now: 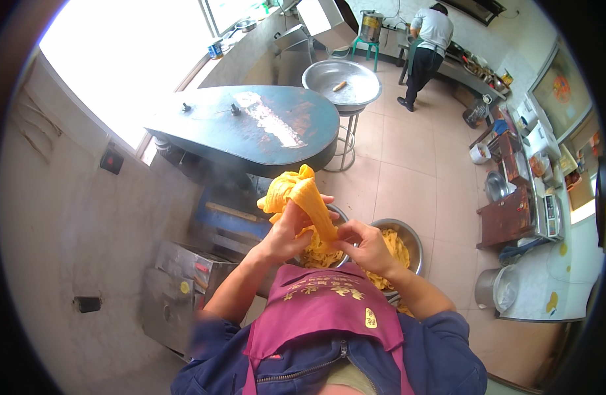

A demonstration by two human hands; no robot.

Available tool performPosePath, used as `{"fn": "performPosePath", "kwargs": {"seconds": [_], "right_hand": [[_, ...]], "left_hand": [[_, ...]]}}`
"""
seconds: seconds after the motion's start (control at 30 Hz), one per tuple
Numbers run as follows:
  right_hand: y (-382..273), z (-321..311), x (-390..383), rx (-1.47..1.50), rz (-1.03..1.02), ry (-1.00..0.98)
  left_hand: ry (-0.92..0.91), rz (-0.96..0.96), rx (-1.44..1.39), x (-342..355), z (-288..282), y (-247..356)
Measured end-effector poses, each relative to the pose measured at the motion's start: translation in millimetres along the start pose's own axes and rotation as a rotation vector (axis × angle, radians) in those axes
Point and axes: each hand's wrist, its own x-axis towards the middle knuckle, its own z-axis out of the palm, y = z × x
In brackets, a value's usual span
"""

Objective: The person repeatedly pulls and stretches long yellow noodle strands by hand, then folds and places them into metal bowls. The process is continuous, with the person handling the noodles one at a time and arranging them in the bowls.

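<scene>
My left hand [284, 232] holds up a soft, folded yellow-orange sheet [304, 195], bunched at the top and hanging in a strip; its exact kind is unclear. Pinching the lower end of that strip is my right hand [369, 245]. Below the hands, a round metal bowl [346, 218] holds similar yellow pieces [316, 255]. To its right, a second metal bowl [417, 245] contains more yellow strips [396, 247], partly covered by my right forearm. A bit of a further yellow heap shows under that forearm.
Ahead stands a large dark drop-shaped metal machine top [277, 125]. Beyond it, a wide metal basin [349, 79] with a small brown object sits on a stool. At left is a metal cabinet [178, 296]. Another person [431, 52] bends over a far counter. Right, a brown cabinet [507, 217].
</scene>
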Motion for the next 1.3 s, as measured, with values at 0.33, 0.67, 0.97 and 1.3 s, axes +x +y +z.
{"fn": "performPosePath", "kwargs": {"seconds": [0.33,0.67,0.97,1.3], "right_hand": [[11,-5,6,0.508,0.132,-0.089],[-10,-42,48,-0.17,0.245,-0.403],[41,-193,9,0.79,0.208,0.158],[19,-271,-13,1.131,-0.319,0.352]], "left_hand": [[-0.053,-0.06,-0.244,-11,-18,-33],[-0.246,-0.342,0.546,-1,-55,-30],[-0.195,-0.669,0.708,-53,-122,-25],[-0.11,-0.894,0.749,-81,-159,-48]]}}
